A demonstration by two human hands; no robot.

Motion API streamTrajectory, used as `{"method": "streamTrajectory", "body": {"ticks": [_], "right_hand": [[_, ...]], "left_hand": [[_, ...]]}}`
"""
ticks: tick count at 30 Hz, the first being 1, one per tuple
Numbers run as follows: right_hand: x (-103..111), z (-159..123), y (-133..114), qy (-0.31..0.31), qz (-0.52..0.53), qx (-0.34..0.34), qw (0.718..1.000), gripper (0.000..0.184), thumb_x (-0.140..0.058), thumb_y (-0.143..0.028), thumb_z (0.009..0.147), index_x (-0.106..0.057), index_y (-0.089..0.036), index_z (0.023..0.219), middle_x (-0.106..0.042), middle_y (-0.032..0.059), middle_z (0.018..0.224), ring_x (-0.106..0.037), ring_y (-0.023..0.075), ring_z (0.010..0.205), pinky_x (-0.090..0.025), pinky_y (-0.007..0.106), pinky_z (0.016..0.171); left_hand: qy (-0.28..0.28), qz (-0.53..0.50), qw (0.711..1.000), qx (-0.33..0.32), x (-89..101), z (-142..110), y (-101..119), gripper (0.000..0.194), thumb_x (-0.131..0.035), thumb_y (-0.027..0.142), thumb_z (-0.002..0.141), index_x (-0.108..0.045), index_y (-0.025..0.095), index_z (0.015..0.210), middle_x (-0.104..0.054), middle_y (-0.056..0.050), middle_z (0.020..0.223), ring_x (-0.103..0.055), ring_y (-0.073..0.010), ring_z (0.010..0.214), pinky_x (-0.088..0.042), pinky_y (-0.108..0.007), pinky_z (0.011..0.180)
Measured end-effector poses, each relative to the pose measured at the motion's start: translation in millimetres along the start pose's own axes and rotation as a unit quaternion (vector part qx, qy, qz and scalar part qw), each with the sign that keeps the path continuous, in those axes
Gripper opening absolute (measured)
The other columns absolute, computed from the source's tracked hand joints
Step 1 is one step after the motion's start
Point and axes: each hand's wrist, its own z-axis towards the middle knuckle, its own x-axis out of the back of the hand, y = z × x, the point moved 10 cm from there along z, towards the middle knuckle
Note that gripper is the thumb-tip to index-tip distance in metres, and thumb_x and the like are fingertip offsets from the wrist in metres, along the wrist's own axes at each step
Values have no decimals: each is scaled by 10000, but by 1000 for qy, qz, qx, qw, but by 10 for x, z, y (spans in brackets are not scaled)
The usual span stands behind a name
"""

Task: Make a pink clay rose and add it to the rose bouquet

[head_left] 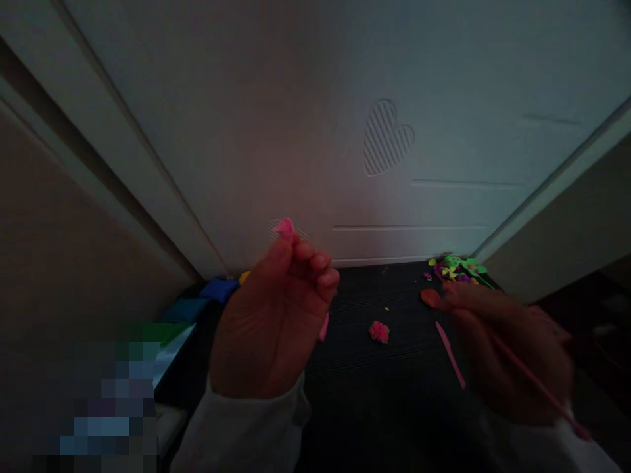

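My left hand (276,315) is raised over the dark table, palm up. Its thumb and forefinger pinch a small pink lump (286,228) that looks like modelling clay. At the right, my right hand (513,348) is closed around a thin pink stick-like tool (530,376), whose shaft slants down past the wrist. Just beyond the right fingertips lies a flat orange-red piece (430,298); I cannot tell whether they touch it. Between the hands sits a bumpy pink cluster (379,332) with green at its edge. A pink knife-shaped tool (450,355) rests beside my right hand.
A pale panel with an embossed heart (387,139) rises behind the black table (355,374). Green, yellow and purple clay pieces (458,268) are heaped in the far right corner. Blue packets (218,290) lie along the left edge, and a blurred-out patch covers the lower left.
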Motion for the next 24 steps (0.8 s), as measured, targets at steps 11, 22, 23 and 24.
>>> {"method": "streamTrajectory", "body": {"ticks": [11, 22, 23, 24], "right_hand": [[-913, -1279, 1080, -365, -235, -60, 899, 359, -388, -128, 771, -487, -272, 1084, -536, 24, 1087, -424, 208, 1065, -246, 439, 924], [-946, -950, 1177, -296, -198, -114, 927, 334, -362, -300, 808, -478, -203, 1106, -511, 67, 1095, -452, 193, 1013, -338, 373, 870], [-1004, -901, 1177, -293, -185, -122, 930, 340, -360, -323, 808, -482, -198, 1100, -513, 69, 1089, -456, 189, 1004, -352, 357, 855], [-1064, -857, 1183, -291, -177, -130, 931, 341, -356, -335, 810, -492, -195, 1090, -519, 69, 1078, -460, 186, 994, -360, 346, 842]], "left_hand": [[2, 29, 1000, 11, 2, 56, -81, 73, -514, 208, 748, -584, 210, 730, -549, 56, 620, -488, -55, 592, -394, -180, 534], [8, 72, 997, 36, 78, 109, -336, 55, -535, 201, 728, -582, 187, 753, -530, 40, 642, -494, -57, 604, -396, -189, 554], [8, 74, 996, 38, 80, 108, -345, 56, -540, 206, 723, -582, 189, 755, -530, 40, 646, -496, -57, 602, -397, -191, 555], [7, 76, 996, 39, 81, 108, -353, 58, -543, 207, 720, -583, 190, 759, -529, 40, 649, -495, -57, 600, -398, -193, 557]]}}
